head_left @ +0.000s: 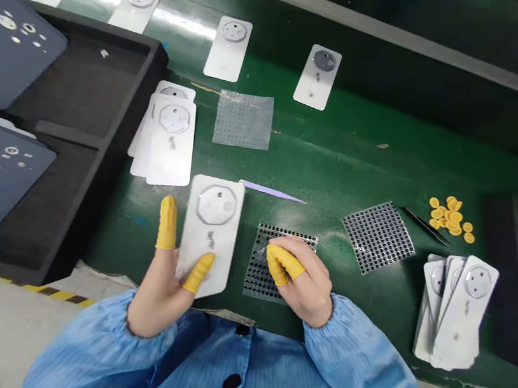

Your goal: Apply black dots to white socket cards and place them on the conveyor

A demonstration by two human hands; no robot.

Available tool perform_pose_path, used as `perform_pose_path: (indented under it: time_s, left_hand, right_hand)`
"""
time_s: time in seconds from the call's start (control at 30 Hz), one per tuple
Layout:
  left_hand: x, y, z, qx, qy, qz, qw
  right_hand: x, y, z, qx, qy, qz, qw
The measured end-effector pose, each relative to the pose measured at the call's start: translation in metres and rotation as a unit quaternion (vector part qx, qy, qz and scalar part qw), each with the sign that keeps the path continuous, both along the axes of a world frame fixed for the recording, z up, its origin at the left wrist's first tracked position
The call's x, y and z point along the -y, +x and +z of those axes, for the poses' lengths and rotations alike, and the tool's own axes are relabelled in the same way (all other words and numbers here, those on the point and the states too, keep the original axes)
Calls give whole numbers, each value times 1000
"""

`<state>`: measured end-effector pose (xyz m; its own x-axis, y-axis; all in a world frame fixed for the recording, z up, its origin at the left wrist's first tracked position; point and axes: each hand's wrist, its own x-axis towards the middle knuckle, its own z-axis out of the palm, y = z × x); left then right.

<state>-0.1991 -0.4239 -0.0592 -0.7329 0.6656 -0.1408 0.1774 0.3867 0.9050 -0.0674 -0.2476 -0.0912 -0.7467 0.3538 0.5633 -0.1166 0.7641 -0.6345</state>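
My left hand (163, 290) grips a white phone back cover (214, 220) by its lower part, thumb on its face and a yellow-cotted index finger raised off its left side. The cover has an octagonal camera ring near the top and small dark script below. My right hand (302, 277), with yellow finger cots on thumb and index finger, pinches over a sheet of small black dots (258, 284). Whatever lies between those fingertips is too small to make out. Just beyond the two hands rests a lilac pair of tweezers (273, 191).
Stacked white covers lie at left (171, 149) and right (464, 313). Another dotted sheet (378, 236), black tweezers (425, 226) and loose yellow finger cots (451, 216) are on the right. A clear sheet (243, 120) lies behind. A black tray (96, 184) holds dark panels.
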Motion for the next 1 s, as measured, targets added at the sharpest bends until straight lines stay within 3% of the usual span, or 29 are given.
perform_pose_path:
  time_s: [0.13,0.27,0.43,0.67,0.87,1.0]
  left_hand:
    - [-22,34,5,34,50,-3,998]
    - [-36,47,9,74,104,-26,991]
    - [-33,47,7,57,126,-18,990]
    - [-31,48,3,14,105,-46,993]
    - [-25,48,-3,-57,69,-40,995]
    - [-23,50,-2,-5,100,-36,994]
  right_hand:
    - [-4,-8,28,22,13,-8,1000]
    - [-7,-11,43,54,77,6,996]
    - [-5,-3,43,91,174,16,980]
    - [-8,-2,42,99,193,9,976]
    - [4,0,40,174,208,-11,962]
    - [7,2,39,143,159,11,977]
